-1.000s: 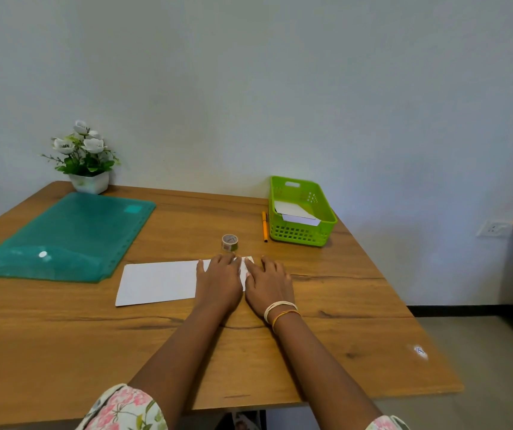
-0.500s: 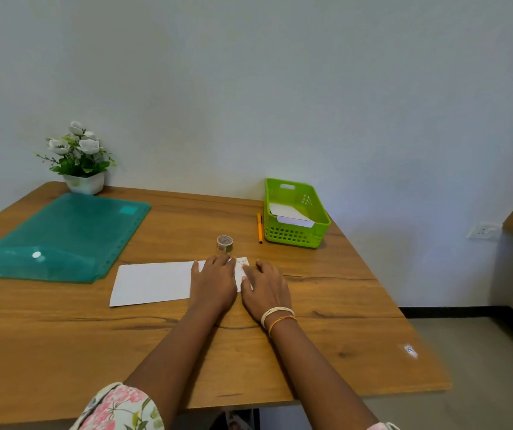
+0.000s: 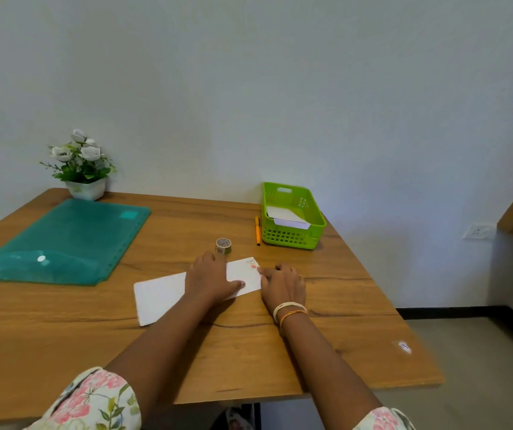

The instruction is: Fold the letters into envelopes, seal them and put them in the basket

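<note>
Left hand (image 3: 208, 279): you press flat, fingers straight, on the white paper envelope (image 3: 186, 288) lying on the wooden table (image 3: 62, 330).
Right hand (image 3: 281, 282): fingers curled at its right edge.
Risk: uneven pressure may skew your crease.

teal folder (image 3: 62, 240) far-L | flower pot (image 3: 85, 189) behind it | pen (image 3: 257, 230) | wall socket (image 3: 478, 231) R

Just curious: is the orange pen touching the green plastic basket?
Apart. The head view shows bare wooden table between the orange pen and the green plastic basket.
</note>
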